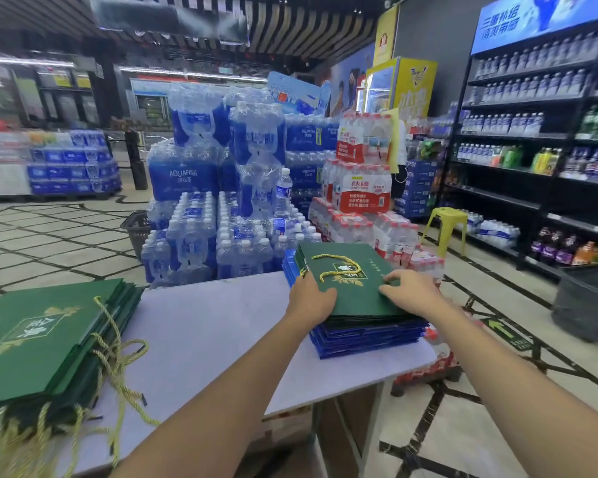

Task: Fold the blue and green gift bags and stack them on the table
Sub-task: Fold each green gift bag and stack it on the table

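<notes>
A flat green gift bag (351, 270) with a gold cord handle lies on top of a stack of folded blue gift bags (366, 334) at the right end of the white table (208, 326). My left hand (309, 298) rests on the green bag's near left corner, fingers flat. My right hand (409, 291) presses on its right edge with the fingertips bent down onto the surface. A second pile of green gift bags (45, 339) with loose gold cords lies at the table's left end.
Stacked packs of bottled water (221, 201) stand right behind the table. A yellow stool (446, 225), drink shelves (532, 150) and a dark basket (587, 301) are at the right. A black basket (137, 229) sits on the tiled floor at the left.
</notes>
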